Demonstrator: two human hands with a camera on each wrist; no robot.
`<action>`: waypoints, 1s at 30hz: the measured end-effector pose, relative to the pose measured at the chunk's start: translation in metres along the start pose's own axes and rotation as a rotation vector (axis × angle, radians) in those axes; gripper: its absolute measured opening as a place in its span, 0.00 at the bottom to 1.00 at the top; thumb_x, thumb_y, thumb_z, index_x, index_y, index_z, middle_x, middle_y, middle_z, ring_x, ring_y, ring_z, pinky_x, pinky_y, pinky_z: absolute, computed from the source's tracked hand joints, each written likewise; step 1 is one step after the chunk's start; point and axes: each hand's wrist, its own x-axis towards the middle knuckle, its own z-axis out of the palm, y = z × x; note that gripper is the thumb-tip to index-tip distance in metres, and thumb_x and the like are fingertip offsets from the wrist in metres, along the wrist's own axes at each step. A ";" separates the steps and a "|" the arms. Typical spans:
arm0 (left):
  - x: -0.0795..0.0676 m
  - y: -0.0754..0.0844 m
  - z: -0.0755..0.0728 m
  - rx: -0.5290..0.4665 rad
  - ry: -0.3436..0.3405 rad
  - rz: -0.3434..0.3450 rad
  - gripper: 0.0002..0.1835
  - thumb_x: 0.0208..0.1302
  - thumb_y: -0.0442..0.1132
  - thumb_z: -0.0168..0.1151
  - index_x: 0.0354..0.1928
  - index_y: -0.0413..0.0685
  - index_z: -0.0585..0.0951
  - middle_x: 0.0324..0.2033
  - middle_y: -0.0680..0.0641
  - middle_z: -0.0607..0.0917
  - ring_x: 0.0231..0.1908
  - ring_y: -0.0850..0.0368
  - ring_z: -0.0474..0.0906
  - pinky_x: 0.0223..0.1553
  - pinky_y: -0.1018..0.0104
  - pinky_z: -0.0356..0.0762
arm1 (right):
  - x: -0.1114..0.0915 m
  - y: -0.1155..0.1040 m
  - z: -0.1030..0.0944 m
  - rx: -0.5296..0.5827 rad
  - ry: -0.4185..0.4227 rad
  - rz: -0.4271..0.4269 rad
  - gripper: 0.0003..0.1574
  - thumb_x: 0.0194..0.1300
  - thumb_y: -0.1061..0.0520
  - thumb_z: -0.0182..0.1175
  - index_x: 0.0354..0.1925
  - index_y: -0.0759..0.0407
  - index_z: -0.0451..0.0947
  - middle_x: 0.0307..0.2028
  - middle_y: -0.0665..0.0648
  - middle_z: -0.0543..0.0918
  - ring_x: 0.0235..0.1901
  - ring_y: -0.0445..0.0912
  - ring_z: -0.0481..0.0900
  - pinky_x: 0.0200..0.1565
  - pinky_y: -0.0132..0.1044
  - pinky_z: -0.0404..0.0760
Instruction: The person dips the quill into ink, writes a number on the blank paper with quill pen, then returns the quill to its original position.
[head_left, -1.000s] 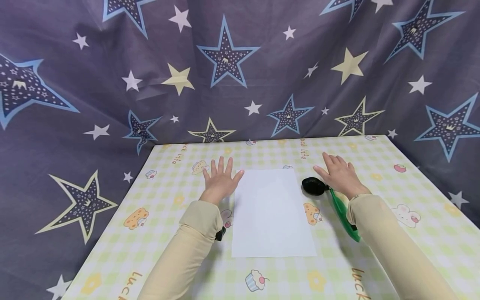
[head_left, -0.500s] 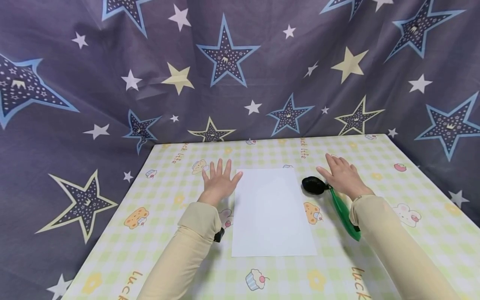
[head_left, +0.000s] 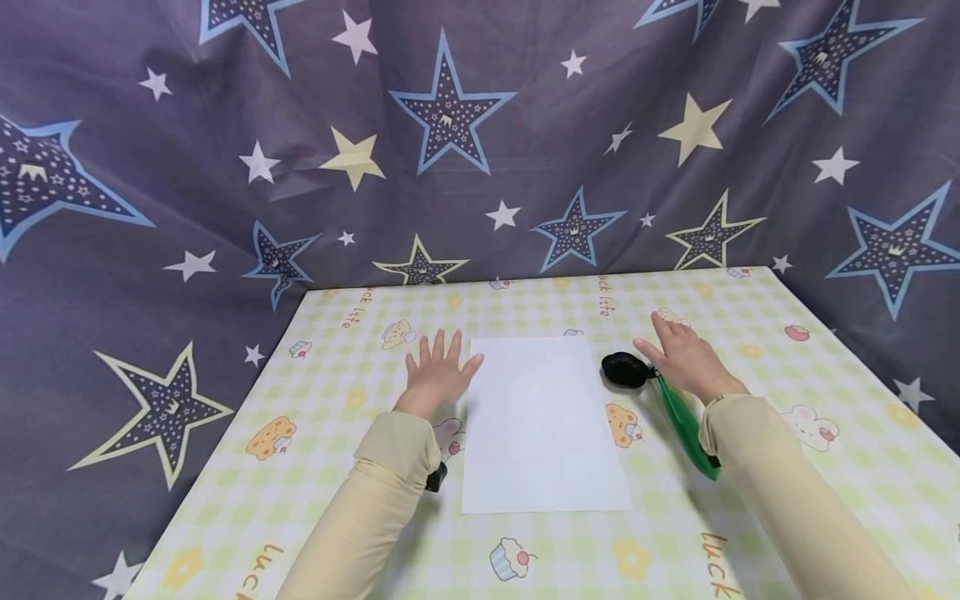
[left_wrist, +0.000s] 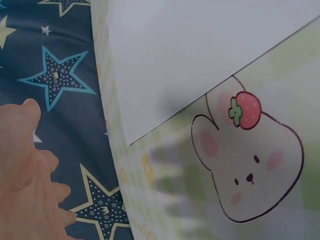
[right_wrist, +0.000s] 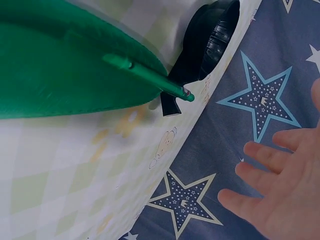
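Sleeve (head_left: 757, 450) hides the green feather's (head_left: 681, 421) end; right hand (head_left: 690, 360) and left hand (head_left: 437, 372) lie flat, fingers spread.

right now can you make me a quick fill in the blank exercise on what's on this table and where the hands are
1. The white sheet of paper lies flat between the left hand and the ____ hand.
2. The feather beside the right hand is ____ in colour.
3. The feather's thin tip points at a small ____ pot.
4. Both hands have their fingers spread and hold ____.

Missing words: right; green; black; nothing
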 end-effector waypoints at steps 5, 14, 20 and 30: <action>-0.002 0.000 0.002 -0.004 -0.016 0.004 0.38 0.68 0.65 0.25 0.73 0.53 0.40 0.70 0.41 0.36 0.67 0.40 0.26 0.62 0.40 0.28 | 0.000 0.000 0.002 0.016 -0.001 0.003 0.52 0.68 0.31 0.32 0.70 0.69 0.37 0.66 0.77 0.46 0.64 0.68 0.41 0.60 0.62 0.44; -0.004 -0.002 0.007 -0.035 -0.028 0.031 0.37 0.69 0.63 0.28 0.73 0.50 0.42 0.70 0.40 0.37 0.67 0.38 0.28 0.63 0.42 0.33 | -0.004 0.000 0.003 0.044 -0.025 0.017 0.53 0.67 0.30 0.32 0.70 0.68 0.35 0.65 0.77 0.46 0.64 0.69 0.41 0.60 0.62 0.45; -0.007 -0.002 0.013 -0.053 -0.069 0.086 0.38 0.69 0.62 0.29 0.72 0.46 0.42 0.70 0.38 0.38 0.67 0.36 0.31 0.63 0.42 0.40 | -0.005 0.002 0.004 0.060 -0.036 0.020 0.52 0.68 0.31 0.31 0.70 0.68 0.36 0.65 0.78 0.46 0.64 0.69 0.43 0.60 0.62 0.46; -0.015 -0.003 0.027 -0.106 -0.102 0.142 0.37 0.71 0.59 0.32 0.72 0.42 0.44 0.69 0.36 0.39 0.66 0.34 0.34 0.62 0.41 0.45 | -0.005 0.003 0.007 0.063 -0.054 0.029 0.55 0.66 0.28 0.30 0.70 0.69 0.37 0.64 0.79 0.47 0.64 0.69 0.44 0.60 0.62 0.46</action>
